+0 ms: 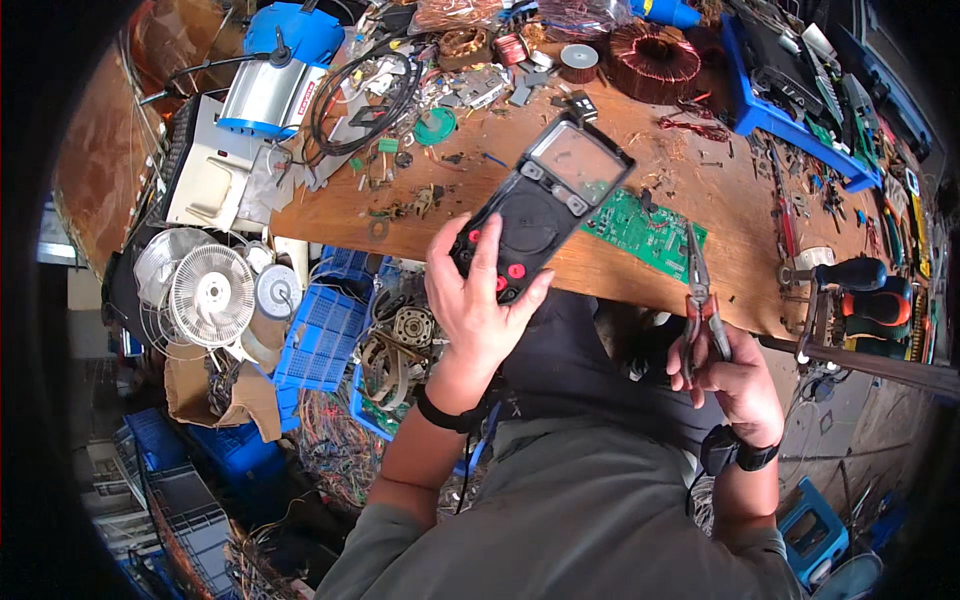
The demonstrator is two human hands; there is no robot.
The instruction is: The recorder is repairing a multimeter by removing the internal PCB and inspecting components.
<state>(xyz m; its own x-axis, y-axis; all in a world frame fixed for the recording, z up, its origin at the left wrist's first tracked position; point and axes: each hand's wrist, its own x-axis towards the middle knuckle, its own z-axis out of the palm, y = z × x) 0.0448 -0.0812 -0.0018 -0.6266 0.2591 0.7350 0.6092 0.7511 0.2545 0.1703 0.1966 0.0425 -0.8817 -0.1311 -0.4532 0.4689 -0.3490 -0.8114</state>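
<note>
My left hand (470, 300) grips the lower end of a black multimeter housing (527, 222) and holds it tilted above the bench's front edge. A see-through window fills its far end, with a round dial area in the middle and red-ringed sockets near my fingers. My right hand (742, 378) is closed around the red and dark handles of long-nose pliers (698, 285), whose jaws point away from me. Beyond the pliers, a green circuit board (640, 232) lies on the wooden bench (450, 215), partly covered by the housing.
A large copper coil (655, 62) and scattered parts lie at the back. Boards fill a blue tray (800, 140) at right, near screwdrivers (850, 273). A fan (212, 293) and blue crate (318, 335) stand at left. A bar (870, 363) crosses the right side.
</note>
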